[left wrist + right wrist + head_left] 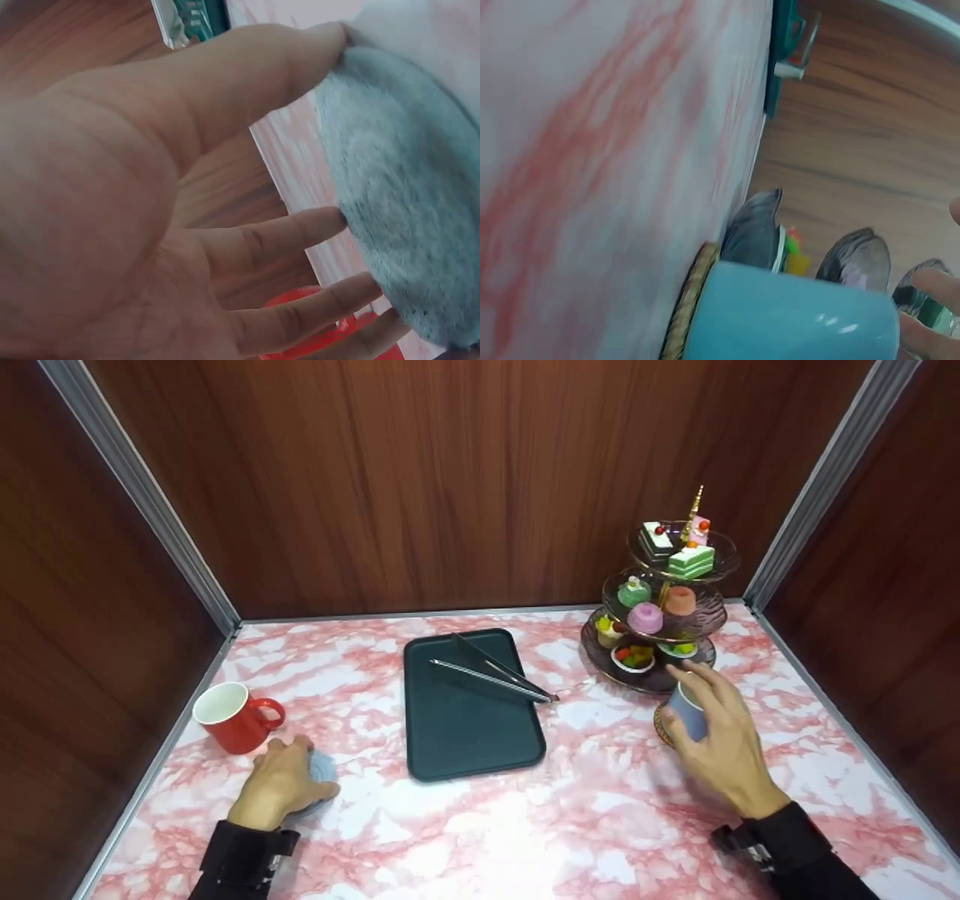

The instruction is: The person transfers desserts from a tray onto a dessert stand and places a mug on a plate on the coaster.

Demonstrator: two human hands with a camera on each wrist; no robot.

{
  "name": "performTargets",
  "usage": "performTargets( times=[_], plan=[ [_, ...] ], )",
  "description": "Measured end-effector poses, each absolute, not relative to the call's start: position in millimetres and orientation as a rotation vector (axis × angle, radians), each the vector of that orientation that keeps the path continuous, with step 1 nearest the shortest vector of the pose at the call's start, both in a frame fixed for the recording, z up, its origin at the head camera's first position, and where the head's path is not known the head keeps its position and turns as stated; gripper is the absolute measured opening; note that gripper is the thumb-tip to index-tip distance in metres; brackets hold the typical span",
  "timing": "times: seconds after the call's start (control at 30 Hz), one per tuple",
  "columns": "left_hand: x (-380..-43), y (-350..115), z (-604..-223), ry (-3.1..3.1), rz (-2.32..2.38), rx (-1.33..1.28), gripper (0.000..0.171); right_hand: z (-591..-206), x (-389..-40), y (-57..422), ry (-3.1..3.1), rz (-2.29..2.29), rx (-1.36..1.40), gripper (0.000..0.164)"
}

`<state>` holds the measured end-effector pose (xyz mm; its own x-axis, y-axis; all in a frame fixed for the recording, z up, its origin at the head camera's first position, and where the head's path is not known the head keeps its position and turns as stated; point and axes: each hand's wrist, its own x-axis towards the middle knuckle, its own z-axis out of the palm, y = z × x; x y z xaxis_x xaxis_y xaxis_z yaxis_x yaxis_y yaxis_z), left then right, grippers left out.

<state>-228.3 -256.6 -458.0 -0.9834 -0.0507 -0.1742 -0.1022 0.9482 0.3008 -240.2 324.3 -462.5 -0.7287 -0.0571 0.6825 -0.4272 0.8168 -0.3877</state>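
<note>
My left hand (281, 780) is over a round blue-grey coaster (322, 769) on the table at the front left. In the left wrist view, the thumb and fingertips grip the rim of this felt-like coaster (405, 195). A red mug (232, 720) with a white inside stands just beyond that hand. On the right, my right hand (716, 735) is spread around a blue cup (686, 714), fingers extended near its rim. The cup (795, 315) stands on a woven coaster (690, 300), as the right wrist view shows.
A dark green tray (472, 742) lies mid-table, with metal tongs (495, 679) resting across it and over its right edge. Behind the cup rises a three-tier stand (660, 686) bearing several small cakes and desserts. Wooden panels (420, 487) enclose the back and sides.
</note>
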Motion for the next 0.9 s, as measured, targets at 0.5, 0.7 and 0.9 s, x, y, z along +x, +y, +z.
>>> performTargets(
  times=[0.5,0.7,0.9],
  plan=[
    [-226,-220,-466,2.997,0.448,0.065,0.086,-464,-237,286,-2.407,0.625,0.584,0.065],
    [-221,-206,-466,2.999,0.452,0.111,0.090,-467,-237,274,-2.449,0.566,0.644,0.068],
    [-215,-195,-466,3.008,0.418,0.184,0.091,-468,-239,262,-2.475,0.501,0.726,0.067]
  ],
)
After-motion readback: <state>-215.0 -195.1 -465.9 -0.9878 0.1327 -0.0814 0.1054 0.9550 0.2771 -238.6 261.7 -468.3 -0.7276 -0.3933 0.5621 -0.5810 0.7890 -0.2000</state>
